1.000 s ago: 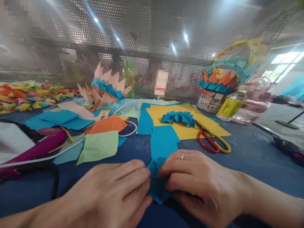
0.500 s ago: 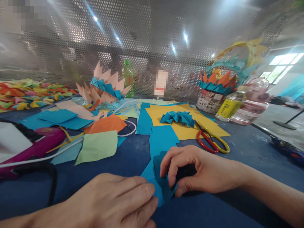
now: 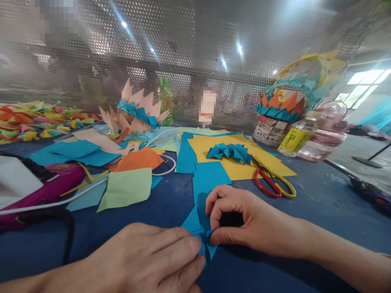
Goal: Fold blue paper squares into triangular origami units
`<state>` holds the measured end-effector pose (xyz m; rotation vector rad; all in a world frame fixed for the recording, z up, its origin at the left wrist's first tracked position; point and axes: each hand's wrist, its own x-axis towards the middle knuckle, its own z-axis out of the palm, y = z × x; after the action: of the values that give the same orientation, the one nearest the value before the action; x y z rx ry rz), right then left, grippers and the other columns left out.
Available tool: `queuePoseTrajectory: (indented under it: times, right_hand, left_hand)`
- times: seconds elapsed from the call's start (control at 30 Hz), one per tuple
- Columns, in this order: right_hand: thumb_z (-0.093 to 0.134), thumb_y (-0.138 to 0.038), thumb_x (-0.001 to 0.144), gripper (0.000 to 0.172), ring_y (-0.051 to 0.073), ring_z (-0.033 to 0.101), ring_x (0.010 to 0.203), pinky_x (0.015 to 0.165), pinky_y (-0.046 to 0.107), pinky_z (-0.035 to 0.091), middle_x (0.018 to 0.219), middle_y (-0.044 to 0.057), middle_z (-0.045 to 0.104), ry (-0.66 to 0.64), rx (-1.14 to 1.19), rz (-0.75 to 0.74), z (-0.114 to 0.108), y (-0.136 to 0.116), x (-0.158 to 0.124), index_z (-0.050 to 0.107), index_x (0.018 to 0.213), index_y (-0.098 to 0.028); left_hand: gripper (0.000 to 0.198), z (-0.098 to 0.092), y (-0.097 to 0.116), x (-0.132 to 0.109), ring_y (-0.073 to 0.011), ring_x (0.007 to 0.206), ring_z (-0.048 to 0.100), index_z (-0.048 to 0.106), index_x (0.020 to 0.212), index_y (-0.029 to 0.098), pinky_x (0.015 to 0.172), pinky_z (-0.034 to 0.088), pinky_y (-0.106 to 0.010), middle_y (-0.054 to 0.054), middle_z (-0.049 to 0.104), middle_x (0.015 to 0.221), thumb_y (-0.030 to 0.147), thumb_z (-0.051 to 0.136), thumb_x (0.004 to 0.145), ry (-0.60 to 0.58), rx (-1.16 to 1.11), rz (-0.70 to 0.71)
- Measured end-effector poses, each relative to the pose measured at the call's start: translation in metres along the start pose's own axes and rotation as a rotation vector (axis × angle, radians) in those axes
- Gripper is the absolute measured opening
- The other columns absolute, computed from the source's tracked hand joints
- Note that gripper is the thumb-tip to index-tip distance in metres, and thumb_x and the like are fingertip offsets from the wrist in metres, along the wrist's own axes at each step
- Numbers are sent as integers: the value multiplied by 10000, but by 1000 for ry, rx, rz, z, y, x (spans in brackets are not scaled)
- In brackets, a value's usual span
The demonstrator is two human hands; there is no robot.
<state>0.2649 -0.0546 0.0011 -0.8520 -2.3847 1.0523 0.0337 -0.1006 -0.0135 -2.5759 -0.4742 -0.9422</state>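
A piece of blue paper (image 3: 191, 219), partly folded, lies at the front middle of the table. My left hand (image 3: 159, 252) is closed over its near left part, fingers together and pressing on it; its thumb is hidden. At the paper's right side, my right hand (image 3: 235, 217) pinches a raised flap between thumb and fingers. Just beyond my fingers lies a flat stack of blue paper (image 3: 210, 177). A pleated blue paper piece (image 3: 229, 153) rests on yellow sheets (image 3: 207, 145) farther back.
Red-and-yellow scissors (image 3: 271, 179) lie right of the yellow sheets. A purple glue gun (image 3: 51, 187) with a white cord is at left, near green (image 3: 125, 189) and orange paper (image 3: 136, 158). Bottles (image 3: 295, 140) and a pot (image 3: 269, 130) stand back right; a folded paper crown (image 3: 137, 108) is back left.
My right thumb and fingers have moved slightly left, bringing the blue paper's right flap up and inward toward its middle. My left hand stays almost in place on the paper.
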Motion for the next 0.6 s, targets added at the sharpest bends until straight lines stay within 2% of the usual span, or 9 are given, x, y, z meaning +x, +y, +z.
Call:
queuePoseTrajectory:
  times: [0.17,0.33,0.47,0.6]
  right_hand:
    - [794,-256,826,163,99,611,903,852,222,461,976,-28,627,27,-3,39,3,-1,-1,664,762,-180]
    - [783,-249,830,167,104,603,883,831,236,456,962,-31,629,42,-8,69,6,-2,0,650,752,-185]
    - [775,-255,837,163,112,595,894,839,245,446,967,-29,631,52,-34,51,7,-2,0,646,762,-189]
    - [785,-251,825,162,111,589,885,826,242,447,958,-31,626,50,-30,67,7,-2,0,649,762,-190]
  left_hand:
    - [243,-2,0,-3,-99,566,612,657,869,209,454,416,-277,57,698,721,234,469,1023,-50,-37,-16]
    - [320,3,-3,-2,-92,548,600,650,839,204,436,405,-273,53,692,706,211,401,1039,-25,-49,-22]
    - [239,-1,-3,-4,-100,564,614,657,898,208,453,421,-277,60,705,739,250,463,1031,-69,-45,1]
    - [238,-2,-1,-6,-107,566,623,659,898,211,450,414,-276,57,706,737,247,461,1027,-58,-43,-17]
